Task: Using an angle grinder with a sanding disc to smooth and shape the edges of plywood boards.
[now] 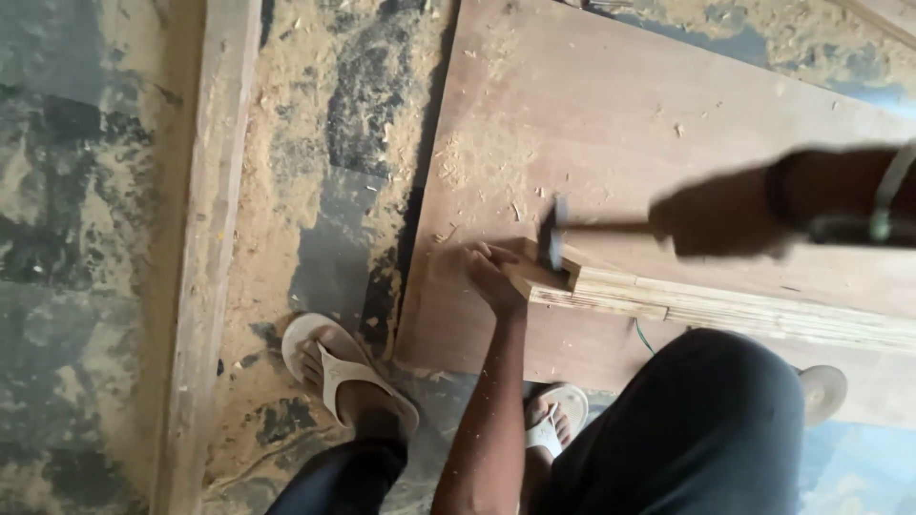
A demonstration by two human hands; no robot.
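My left hand point(491, 272) grips the near end of a stack of thin plywood strips point(725, 310) that lies across a large brown plywood sheet point(611, 124). My right hand point(725, 215), blurred with motion, holds a hammer point(555, 232) by its handle. The hammer's dark head sits just above the end of the strips, close to my left fingers. A band shows on my right wrist point(887, 195).
Sawdust covers the dark floor point(334, 143). A long wooden plank point(205, 257) runs down the left side. My feet wear pale flip-flops point(348, 372), and my dark-trousered knee point(697, 420) is at the lower right. A round pale object point(822, 391) lies beside it.
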